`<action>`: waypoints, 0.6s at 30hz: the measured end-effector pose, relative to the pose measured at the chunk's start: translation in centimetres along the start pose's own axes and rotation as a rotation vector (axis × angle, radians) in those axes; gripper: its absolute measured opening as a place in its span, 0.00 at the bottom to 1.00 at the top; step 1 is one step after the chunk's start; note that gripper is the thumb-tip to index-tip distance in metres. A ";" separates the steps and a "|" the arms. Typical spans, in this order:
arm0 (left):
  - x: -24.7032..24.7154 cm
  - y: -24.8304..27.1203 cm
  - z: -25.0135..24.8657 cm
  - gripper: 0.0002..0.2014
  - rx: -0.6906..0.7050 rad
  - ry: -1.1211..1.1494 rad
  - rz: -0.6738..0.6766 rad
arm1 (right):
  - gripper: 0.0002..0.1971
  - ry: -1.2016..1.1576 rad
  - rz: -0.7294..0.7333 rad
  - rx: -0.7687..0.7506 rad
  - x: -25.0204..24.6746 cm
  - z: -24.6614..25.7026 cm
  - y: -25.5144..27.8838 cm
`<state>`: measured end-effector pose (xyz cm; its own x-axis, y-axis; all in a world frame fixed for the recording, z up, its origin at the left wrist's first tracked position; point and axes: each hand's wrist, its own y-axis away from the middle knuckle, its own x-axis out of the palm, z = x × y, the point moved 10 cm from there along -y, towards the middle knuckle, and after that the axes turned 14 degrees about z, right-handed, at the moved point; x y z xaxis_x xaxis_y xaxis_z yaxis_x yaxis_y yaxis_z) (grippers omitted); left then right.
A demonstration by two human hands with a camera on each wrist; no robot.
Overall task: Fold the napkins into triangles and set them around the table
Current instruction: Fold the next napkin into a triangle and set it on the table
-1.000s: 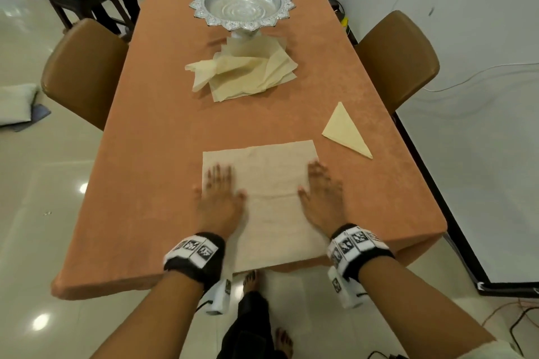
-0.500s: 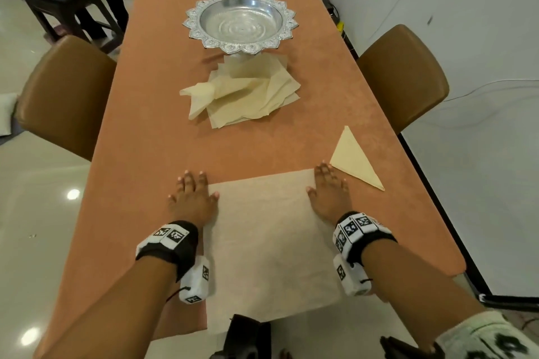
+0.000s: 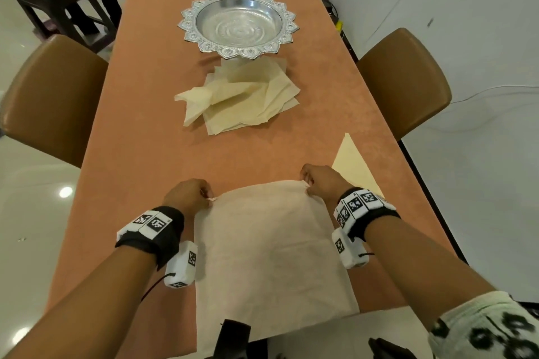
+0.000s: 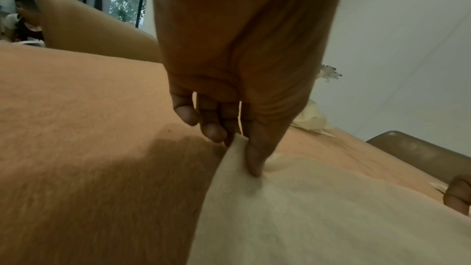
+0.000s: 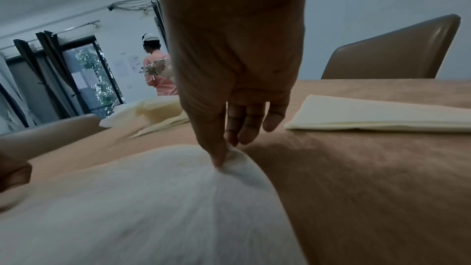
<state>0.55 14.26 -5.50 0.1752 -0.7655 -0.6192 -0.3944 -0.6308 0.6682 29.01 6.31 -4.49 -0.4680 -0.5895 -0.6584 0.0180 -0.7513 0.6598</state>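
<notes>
Hands at lower centre of the head view: left hand pinches the far left corner of the open napkin between thumb and fingers; right hand pinches the far right corner likewise. Napkin's near edge overhangs the table. Folded triangle lies right of the right hand. Loose stack sits mid-frame, just below the silver bowl. Brown chairs flank the table on a glossy floor.

napkin: matt cloth | bowl: shiny embossed metal | tablecloth: napped fabric
</notes>
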 end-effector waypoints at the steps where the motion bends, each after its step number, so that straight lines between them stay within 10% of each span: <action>1: -0.2 -0.1 -0.2 0.10 0.009 -0.017 0.017 | 0.19 -0.030 0.020 0.006 -0.3 0.0 -0.3; 11: -2.5 -0.4 -1.6 0.12 0.171 0.143 0.043 | 0.10 -0.408 0.166 -0.028 -1.5 0.2 -1.8; 18: -2.9 -1.2 -0.7 0.08 0.175 0.157 0.072 | 0.13 -0.241 0.202 0.019 -1.7 -0.5 -2.7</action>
<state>1.16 17.15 -4.24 0.2738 -0.8264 -0.4920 -0.5591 -0.5530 0.6178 30.18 9.22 -5.36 -0.6526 -0.6372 -0.4099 0.1162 -0.6188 0.7769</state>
